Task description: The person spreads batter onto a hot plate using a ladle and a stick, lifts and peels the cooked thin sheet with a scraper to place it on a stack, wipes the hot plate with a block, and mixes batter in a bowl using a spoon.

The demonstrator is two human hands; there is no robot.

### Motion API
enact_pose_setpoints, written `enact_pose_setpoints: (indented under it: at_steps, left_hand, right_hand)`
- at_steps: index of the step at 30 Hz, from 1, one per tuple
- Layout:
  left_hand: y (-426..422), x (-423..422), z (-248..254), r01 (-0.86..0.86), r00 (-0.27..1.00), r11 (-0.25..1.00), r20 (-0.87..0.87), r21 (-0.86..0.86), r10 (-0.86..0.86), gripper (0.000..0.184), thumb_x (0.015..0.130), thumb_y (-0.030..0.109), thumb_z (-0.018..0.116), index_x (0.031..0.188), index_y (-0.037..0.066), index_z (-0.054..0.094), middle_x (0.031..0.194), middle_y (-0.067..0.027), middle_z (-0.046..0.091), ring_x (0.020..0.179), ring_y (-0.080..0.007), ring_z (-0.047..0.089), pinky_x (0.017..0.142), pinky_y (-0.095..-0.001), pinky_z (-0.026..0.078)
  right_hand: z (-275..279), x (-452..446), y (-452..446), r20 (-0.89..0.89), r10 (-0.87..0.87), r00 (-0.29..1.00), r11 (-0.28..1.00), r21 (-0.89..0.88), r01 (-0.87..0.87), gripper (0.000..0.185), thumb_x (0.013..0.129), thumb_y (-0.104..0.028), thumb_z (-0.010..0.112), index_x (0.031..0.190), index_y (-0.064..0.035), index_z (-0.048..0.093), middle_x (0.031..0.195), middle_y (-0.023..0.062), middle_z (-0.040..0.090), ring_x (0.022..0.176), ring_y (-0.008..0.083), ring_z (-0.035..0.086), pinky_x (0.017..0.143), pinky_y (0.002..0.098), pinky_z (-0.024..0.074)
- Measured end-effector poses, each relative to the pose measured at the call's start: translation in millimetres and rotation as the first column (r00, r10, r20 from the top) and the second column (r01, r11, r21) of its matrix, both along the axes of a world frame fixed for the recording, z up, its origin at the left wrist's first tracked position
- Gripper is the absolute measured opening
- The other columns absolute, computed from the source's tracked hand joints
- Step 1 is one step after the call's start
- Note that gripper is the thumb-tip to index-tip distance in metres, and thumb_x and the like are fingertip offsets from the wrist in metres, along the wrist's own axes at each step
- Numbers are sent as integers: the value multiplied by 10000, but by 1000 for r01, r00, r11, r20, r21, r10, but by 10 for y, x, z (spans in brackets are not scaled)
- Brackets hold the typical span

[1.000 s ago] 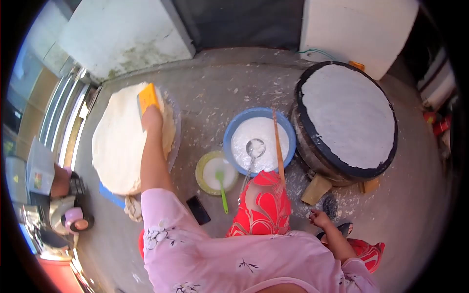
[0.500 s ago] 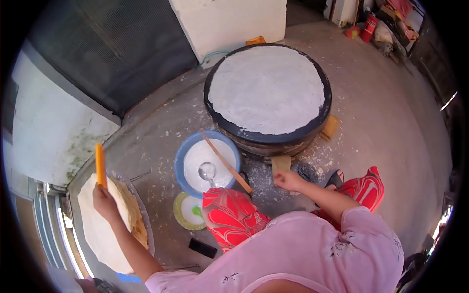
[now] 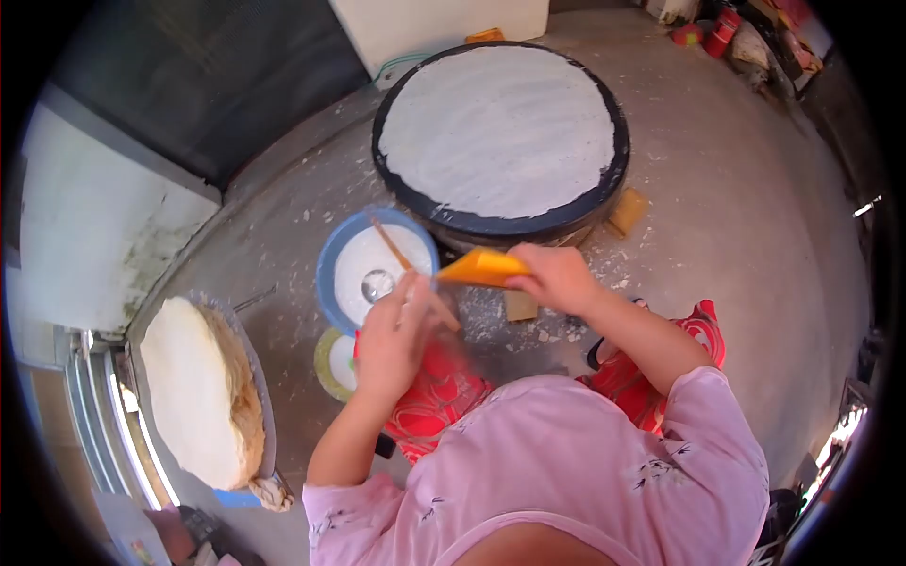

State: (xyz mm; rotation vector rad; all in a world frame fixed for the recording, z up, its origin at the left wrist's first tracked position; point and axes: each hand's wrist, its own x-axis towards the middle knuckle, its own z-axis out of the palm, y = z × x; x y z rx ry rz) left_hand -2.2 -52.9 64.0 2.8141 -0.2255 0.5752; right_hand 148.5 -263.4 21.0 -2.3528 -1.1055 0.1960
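My right hand grips a yellow scraper, its flat blade pointing left across my lap. My left hand is raised beside it, slightly blurred, with fingers extended and nothing visible in them. Just behind that hand, a long wooden stick lies slanted over a blue basin of white batter. A ladle sits in the batter. Ahead stands a large round black griddle, covered almost to its rim by a thin white sheet of batter.
On the left, a tall stack of thin pale flatbreads rests on a round support. A small green-rimmed bowl with white contents is partly hidden by my left arm. Yellowish blocks lie by the griddle's base. White crumbs dot the floor.
The yellow scraper has passed from my left hand to my right hand. My left hand has swung from the flatbread stack to in front of the basin. The view has shifted slightly.
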Motion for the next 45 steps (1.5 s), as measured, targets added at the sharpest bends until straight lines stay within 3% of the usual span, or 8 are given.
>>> enact_pose_setpoints:
  at_steps: [3,5,11,16,32,34,38,45]
  left_hand:
    - [92,-155,-10,-252,968,962,-6,-101,252,422,752,71,600,1151,8,482,1202,-199,457,947,-326,516,806,-363,425]
    - [205,-344,-90,-316,948,948,20,-20,317,410,754,49,584,1148,-4,482,1199,-203,456,1010,-347,485,841,-390,403]
    - [151,-660,-344,-455,890,867,-115,-203,440,355,839,87,465,1172,-36,451,1248,-223,404,1109,-374,415,926,-411,327]
    - [-58,-524,-439,-557,830,771,-164,-309,534,406,892,192,344,1208,-54,409,1286,-220,361,1177,-366,353,976,-429,258]
    - [162,353,-309,-521,842,831,-278,-193,463,462,906,306,339,1174,-47,470,1226,-254,396,1108,-387,402,933,-442,312]
    - [175,449,-340,-531,839,820,-270,-215,472,462,903,309,337,1148,-49,495,1217,-251,404,1090,-388,416,922,-439,323]
    - [249,543,-418,-539,841,802,-217,-257,496,476,902,324,329,1146,-50,495,1199,-250,422,1070,-385,435,907,-436,339]
    - [327,598,-436,-585,801,781,-303,-218,516,495,893,344,322,1130,-45,517,1170,-249,448,1053,-376,450,903,-435,347]
  right_hand:
    - [-508,754,-571,-120,-523,844,817,210,537,398,721,-227,644,1047,-43,512,899,164,612,830,321,597,693,378,479]
    - [-635,1344,-1077,-426,-657,622,590,221,776,434,700,-181,636,1091,-45,508,963,181,606,869,315,598,740,369,477]
    - [-814,2242,-1733,-218,-910,352,344,76,936,474,661,-67,624,1112,-18,489,956,168,610,840,271,617,732,337,493]
    - [-528,2776,-1402,-1,-962,274,273,-60,960,607,700,-300,647,1225,-94,422,1013,152,601,963,300,571,798,376,463]
    - [-377,5122,-376,221,-868,446,398,-229,888,580,723,-251,636,1261,-287,424,1147,68,550,1052,233,527,847,373,438]
    - [-375,5216,-37,287,-705,648,626,-178,760,602,721,-246,645,1272,-302,410,1174,52,533,1060,233,518,852,362,434]
    - [-462,5727,334,310,-732,606,586,-165,793,559,736,-214,602,1258,-309,425,1194,32,522,1093,211,496,888,352,415]
    - [-653,6109,1741,354,-315,880,930,-71,361,568,717,-109,604,1239,-275,457,1107,94,564,997,256,534,858,338,419]
